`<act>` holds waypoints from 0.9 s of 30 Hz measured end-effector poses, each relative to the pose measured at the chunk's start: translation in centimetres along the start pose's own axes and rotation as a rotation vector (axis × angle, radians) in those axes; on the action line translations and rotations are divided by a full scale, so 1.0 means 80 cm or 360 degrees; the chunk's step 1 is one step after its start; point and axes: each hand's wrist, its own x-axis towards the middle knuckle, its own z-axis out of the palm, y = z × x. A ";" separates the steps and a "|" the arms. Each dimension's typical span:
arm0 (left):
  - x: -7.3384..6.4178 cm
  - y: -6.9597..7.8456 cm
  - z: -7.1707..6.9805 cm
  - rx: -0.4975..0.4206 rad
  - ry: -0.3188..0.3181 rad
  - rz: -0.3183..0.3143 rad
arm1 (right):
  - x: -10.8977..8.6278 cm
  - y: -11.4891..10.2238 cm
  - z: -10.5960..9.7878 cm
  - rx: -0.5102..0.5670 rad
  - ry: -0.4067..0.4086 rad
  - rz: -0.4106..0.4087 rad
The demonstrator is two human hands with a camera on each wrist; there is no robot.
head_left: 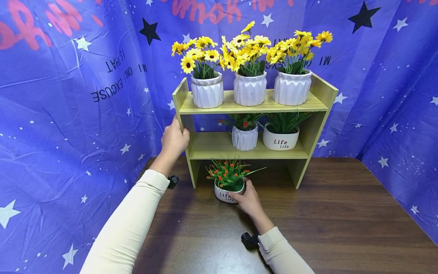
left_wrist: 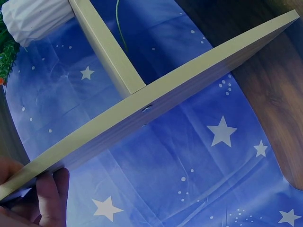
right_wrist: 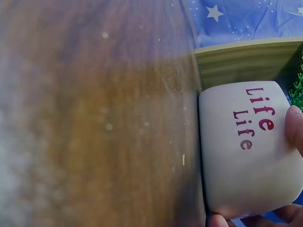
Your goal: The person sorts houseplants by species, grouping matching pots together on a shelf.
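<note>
My left hand point(head_left: 175, 139) grips the left side panel of a light wooden shelf point(head_left: 248, 154); in the left wrist view its fingers point(left_wrist: 49, 196) and thumb lie on either side of the panel point(left_wrist: 142, 97). With my right hand point(head_left: 248, 198) I hold a white potted plant point(head_left: 222, 193) lettered "Life", thumb on the front and fingers round the right side. Green leaves and small red-orange flowers fill the pot. It is under the middle board, toward the left, at the front of the shelf. In the right wrist view the white pot point(right_wrist: 246, 146) appears sideways, close against the tabletop.
Three white pots of yellow flowers point(head_left: 208, 89) line the top board. On the middle board stand a ribbed white pot point(head_left: 244, 137) and another "Life" pot point(head_left: 281, 140). The brown wooden table point(head_left: 342, 224) carries the shelf; a blue star-print cloth point(head_left: 68, 152) hangs behind and beside it.
</note>
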 end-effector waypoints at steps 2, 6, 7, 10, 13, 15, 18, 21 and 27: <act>0.000 0.000 0.001 -0.0001 -0.0003 -0.0006 | -0.002 0.001 -0.001 -0.0015 0.0011 -0.0011; 0.000 -0.002 0.002 -0.0002 0.0000 -0.0008 | -0.007 0.001 -0.005 -0.0046 0.0030 -0.0039; 0.000 -0.002 0.002 -0.0001 0.0004 -0.0007 | -0.008 0.000 -0.006 -0.0046 0.0030 -0.0044; 0.000 -0.003 0.002 -0.0004 0.0009 0.0004 | -0.012 -0.004 -0.011 -0.0045 0.0018 -0.0067; 0.000 -0.003 0.002 -0.0006 0.0013 0.0008 | -0.015 -0.010 -0.016 -0.0060 -0.0007 -0.0072; -0.001 -0.003 0.002 -0.0005 0.0015 0.0006 | -0.017 -0.014 -0.019 -0.0071 -0.0027 -0.0083; 0.000 -0.003 0.003 -0.0002 0.0014 0.0003 | -0.022 -0.023 -0.025 -0.0053 -0.0062 -0.0085; 0.000 -0.004 0.004 0.0001 0.0011 -0.0003 | -0.027 -0.032 -0.030 0.0000 -0.0101 -0.0087; 0.002 -0.003 0.002 -0.0002 0.0016 0.0007 | -0.038 -0.054 -0.045 -0.0008 -0.0108 -0.0170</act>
